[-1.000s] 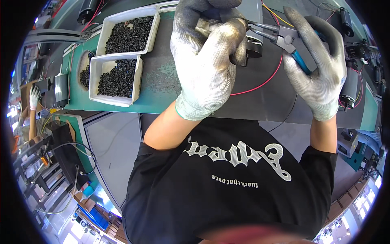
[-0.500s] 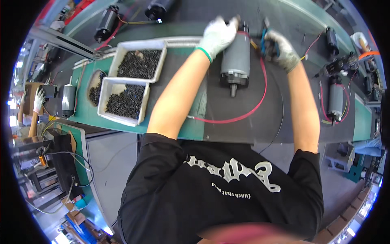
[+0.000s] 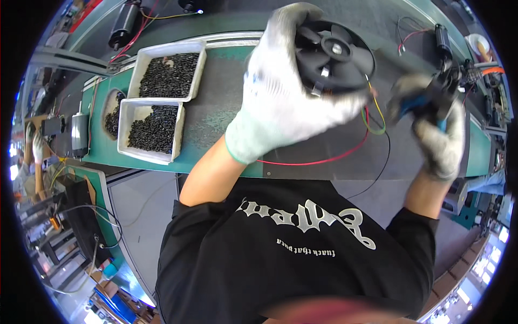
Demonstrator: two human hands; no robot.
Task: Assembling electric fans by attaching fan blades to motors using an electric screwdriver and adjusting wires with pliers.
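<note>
My left hand [image 3: 278,100], in a white glove with a green cuff, is closed round a motor [image 3: 334,56] held up close to the camera. The motor's end faces up, showing a black fan with several blades inside a round rim. A red wire [image 3: 329,160] runs from it across the bench, beside a yellow-green wire [image 3: 381,129]. To the right, my gloved right hand [image 3: 440,143] is closed on a blue-and-black hand tool [image 3: 413,103]. Motion smears the tool, so its exact kind does not show.
Two white trays [image 3: 179,141] of small black parts stand on the green mat at left, with a smaller tray [image 3: 108,116] beside them. Other motors lie at the far left [image 3: 125,24], left [image 3: 80,135] and far right [image 3: 443,40]. Another person's gloved hand [image 3: 38,147] is at the left edge.
The motor, lying on the bench before, is now lifted toward the camera and tilted so its fan end shows. My right hand has moved right and nearer with the tool.
</note>
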